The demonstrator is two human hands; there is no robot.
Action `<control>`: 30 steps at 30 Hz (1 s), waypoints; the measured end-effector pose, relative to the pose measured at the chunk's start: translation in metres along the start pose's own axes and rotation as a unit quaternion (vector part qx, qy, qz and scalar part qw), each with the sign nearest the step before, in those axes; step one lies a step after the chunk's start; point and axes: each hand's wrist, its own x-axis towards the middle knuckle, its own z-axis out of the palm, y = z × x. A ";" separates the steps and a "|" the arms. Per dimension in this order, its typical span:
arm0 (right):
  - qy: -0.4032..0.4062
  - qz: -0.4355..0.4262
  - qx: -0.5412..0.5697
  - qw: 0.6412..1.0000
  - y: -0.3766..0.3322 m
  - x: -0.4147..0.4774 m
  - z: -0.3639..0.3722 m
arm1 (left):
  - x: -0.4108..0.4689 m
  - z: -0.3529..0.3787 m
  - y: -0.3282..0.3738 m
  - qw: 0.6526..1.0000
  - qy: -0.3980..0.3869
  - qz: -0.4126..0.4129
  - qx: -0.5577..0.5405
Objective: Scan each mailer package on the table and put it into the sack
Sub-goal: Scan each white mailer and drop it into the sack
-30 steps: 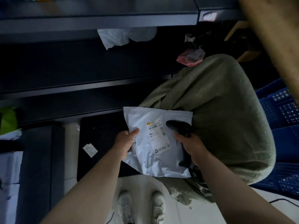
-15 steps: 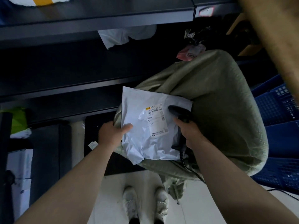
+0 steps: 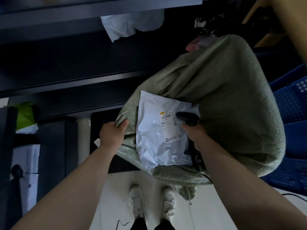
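I see the white plastic mailer package (image 3: 157, 138) lying label-up in the mouth of the olive-green woven sack (image 3: 229, 97) at frame centre, its long axis running top to bottom, between the left hand (image 3: 113, 132), whose fingers clamp the sack's rim, and the nearer right hand (image 3: 197, 136), curled round the black handheld scanner (image 3: 187, 118) at its right edge.

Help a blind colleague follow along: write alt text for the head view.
A white mailer package sits in the mouth of a green sack, whose rim the left hand grips. The right hand holds a black scanner by the package's label.
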 end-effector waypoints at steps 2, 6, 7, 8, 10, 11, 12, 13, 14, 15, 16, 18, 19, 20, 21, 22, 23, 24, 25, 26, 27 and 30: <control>0.018 0.003 -0.032 0.999 0.002 0.000 -0.004 | -0.004 0.000 -0.001 1.000 0.002 0.007 0.015; 0.051 0.018 -0.026 0.998 0.009 0.005 -0.014 | -0.011 -0.010 -0.004 1.000 0.003 0.022 0.019; 0.024 0.018 -0.022 0.999 0.012 0.005 -0.011 | -0.011 -0.011 -0.004 0.999 0.008 0.027 0.027; -0.010 0.018 -0.015 1.000 0.014 0.002 -0.007 | -0.013 -0.011 -0.005 0.998 0.014 0.032 0.046; -0.043 0.022 -0.015 0.999 0.021 -0.002 0.003 | -0.015 -0.009 -0.007 0.995 0.022 0.040 0.090; -0.040 0.016 -0.022 0.999 0.025 -0.004 0.005 | -0.017 -0.007 -0.009 0.994 0.022 0.040 0.098; -0.029 0.008 -0.027 0.999 0.029 -0.005 0.006 | -0.019 -0.007 -0.011 0.995 0.018 0.041 0.093; -0.026 0.005 -0.032 0.999 0.033 -0.004 0.005 | -0.020 -0.007 -0.013 0.995 0.014 0.044 0.086; -0.034 0.005 -0.028 0.999 0.036 -0.008 0.003 | -0.022 -0.010 -0.016 0.995 0.009 0.048 0.086; -0.044 0.005 -0.015 0.999 0.039 -0.011 -0.001 | -0.024 -0.013 -0.018 0.995 0.001 0.052 0.090; -0.045 -0.003 -0.002 0.999 0.041 -0.018 -0.005 | -0.026 -0.016 -0.020 0.994 -0.008 0.055 0.093; -0.032 -0.030 -0.004 0.999 0.037 -0.040 -0.015 | -0.029 -0.021 -0.021 0.993 -0.032 0.058 0.102; -0.016 -0.047 -0.013 0.999 0.033 -0.052 -0.021 | -0.032 -0.023 -0.019 0.991 -0.045 0.061 0.109; 0.002 -0.062 -0.026 0.998 0.030 -0.064 -0.028 | -0.036 -0.025 -0.017 0.989 -0.055 0.067 0.116; 0.012 -0.079 -0.037 0.996 0.025 -0.076 -0.034 | -0.041 -0.027 -0.013 0.987 -0.064 0.076 0.124; 0.010 -0.098 -0.048 0.994 0.021 -0.090 -0.042 | -0.047 -0.030 -0.009 0.984 -0.072 0.089 0.134; 0.002 -0.110 -0.056 0.992 0.017 -0.105 -0.050 | -0.054 -0.034 -0.005 0.981 -0.079 0.104 0.146; -0.003 -0.114 -0.063 0.991 0.015 -0.121 -0.059 | -0.062 -0.038 0.001 0.976 -0.084 0.120 0.161; -0.003 -0.117 -0.072 0.991 0.013 -0.139 -0.069 | -0.072 -0.044 0.008 0.969 -0.088 0.142 0.181; 0.001 -0.124 -0.079 0.989 0.011 -0.157 -0.079 | -0.082 -0.049 0.016 0.959 -0.095 0.169 0.205; 0.007 -0.133 -0.087 0.987 0.010 -0.177 -0.090 | -0.095 -0.055 0.025 0.948 -0.100 0.199 0.227; 0.031 -0.155 -0.118 0.980 0.007 -0.239 -0.124 | -0.144 -0.076 0.059 0.913 -0.104 0.288 0.269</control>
